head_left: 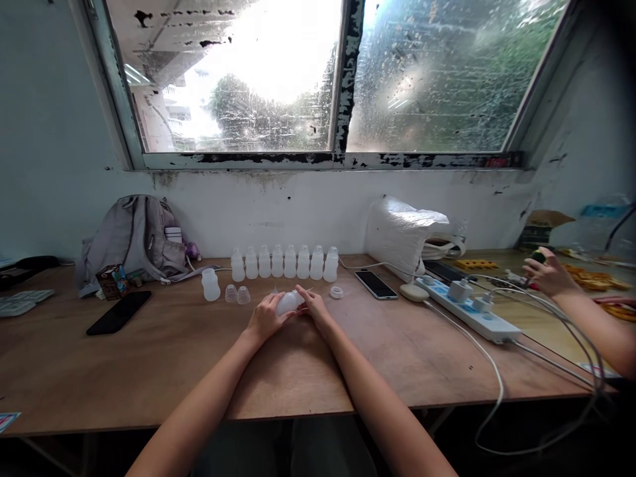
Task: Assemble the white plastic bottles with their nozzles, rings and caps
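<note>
A small translucent white plastic bottle lies on its side between both my hands above the wooden table. My left hand grips its body and my right hand pinches its neck end. Behind them, several identical bottles stand in a row near the wall. One more bottle stands alone to the left, with two small clear caps beside it. A white ring lies just right of my right hand.
A grey backpack and small carton sit back left, a black phone in front. Another phone, a white plastic bag and a power strip with cables lie right. Another person's hand works at far right.
</note>
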`<state>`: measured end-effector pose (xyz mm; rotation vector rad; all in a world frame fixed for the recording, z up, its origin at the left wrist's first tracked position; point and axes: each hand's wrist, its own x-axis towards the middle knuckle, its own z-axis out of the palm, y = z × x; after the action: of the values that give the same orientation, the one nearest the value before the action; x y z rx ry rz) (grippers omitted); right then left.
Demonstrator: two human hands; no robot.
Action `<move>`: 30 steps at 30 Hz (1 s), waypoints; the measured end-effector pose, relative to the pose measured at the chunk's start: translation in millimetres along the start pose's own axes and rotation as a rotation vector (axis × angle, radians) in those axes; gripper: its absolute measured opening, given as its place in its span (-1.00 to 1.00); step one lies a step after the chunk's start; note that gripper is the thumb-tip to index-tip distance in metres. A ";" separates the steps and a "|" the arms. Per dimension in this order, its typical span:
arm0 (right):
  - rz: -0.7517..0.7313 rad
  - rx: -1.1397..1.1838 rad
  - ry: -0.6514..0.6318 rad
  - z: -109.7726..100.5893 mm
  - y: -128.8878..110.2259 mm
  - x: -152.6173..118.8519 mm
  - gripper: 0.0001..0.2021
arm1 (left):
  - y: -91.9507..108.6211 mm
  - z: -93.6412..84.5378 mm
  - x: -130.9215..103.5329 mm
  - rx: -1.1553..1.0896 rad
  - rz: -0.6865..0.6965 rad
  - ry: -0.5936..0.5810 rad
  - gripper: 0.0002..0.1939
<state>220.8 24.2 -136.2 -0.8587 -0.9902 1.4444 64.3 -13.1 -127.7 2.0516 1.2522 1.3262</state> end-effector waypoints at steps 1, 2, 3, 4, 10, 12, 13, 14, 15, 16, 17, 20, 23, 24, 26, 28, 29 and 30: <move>-0.004 0.016 -0.001 1.3 -1.4 -0.9 -0.76 | 1.4 1.5 0.3 -0.030 -0.036 -0.017 -0.41; -0.007 0.031 -0.008 2.8 -3.8 -2.8 -0.76 | 2.6 2.8 0.7 -0.072 -0.086 -0.048 -0.40; -0.006 0.049 -0.033 4.2 -7.2 -5.6 -0.75 | 3.5 3.9 1.2 -0.122 -0.142 -0.091 -0.43; 0.000 0.073 -0.078 5.4 -10.9 -9.0 -0.73 | 4.4 4.8 1.5 -0.174 -0.193 -0.141 -0.47; 0.048 0.225 -0.385 9.8 -24.5 -23.5 -0.62 | 8.1 7.9 -0.9 -0.391 -0.250 -0.324 -0.35; 0.049 0.207 -0.329 10.6 -21.4 -20.8 -0.67 | 7.6 8.4 -1.3 -0.400 -0.233 -0.304 -0.40; 0.043 0.185 -0.272 11.1 -18.7 -18.4 -0.71 | 7.1 8.3 -1.2 -0.379 -0.222 -0.274 -0.45; 0.033 0.163 -0.210 11.6 -15.6 -15.7 -0.75 | 6.4 8.0 -0.9 -0.347 -0.209 -0.237 -0.49; 0.024 0.142 -0.153 12.1 -12.6 -13.2 -0.78 | 5.9 7.4 -0.5 -0.320 -0.199 -0.201 -0.49; 0.017 0.128 -0.111 12.8 -10.0 -11.3 -0.81 | 5.7 6.8 -0.2 -0.303 -0.194 -0.172 -0.47; 0.013 0.120 -0.088 13.5 -8.1 -10.3 -0.82 | 5.9 6.2 0.1 -0.289 -0.191 -0.154 -0.44; 0.003 0.140 -0.105 15.3 -8.8 -13.0 -0.77 | 9.8 5.5 -0.4 -0.288 -0.213 -0.197 -0.55; 0.004 0.178 -0.207 15.8 -14.9 -19.4 -0.69 | 15.8 7.0 -2.5 -0.330 -0.228 -0.316 -0.55; 0.002 0.176 -0.225 15.7 -16.6 -20.8 -0.69 | 17.4 8.0 -3.1 -0.339 -0.225 -0.338 -0.53; -0.020 0.141 -0.196 15.4 -18.2 -21.7 -0.74 | 19.1 10.0 -3.7 -0.330 -0.215 -0.337 -0.55; -0.058 0.102 -0.132 15.4 -17.5 -20.4 -0.81 | 19.3 11.6 -3.4 -0.290 -0.195 -0.289 -0.57; -0.078 0.091 -0.107 15.6 -16.6 -19.5 -0.83 | 19.2 11.9 -3.2 -0.266 -0.181 -0.260 -0.58; -0.095 0.084 -0.092 15.9 -15.5 -18.6 -0.84 | 18.9 11.9 -2.9 -0.248 -0.167 -0.233 -0.57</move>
<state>214.0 4.4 -116.2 -0.6803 -1.0175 1.4440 83.1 -23.8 -121.5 1.8254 1.0724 1.0722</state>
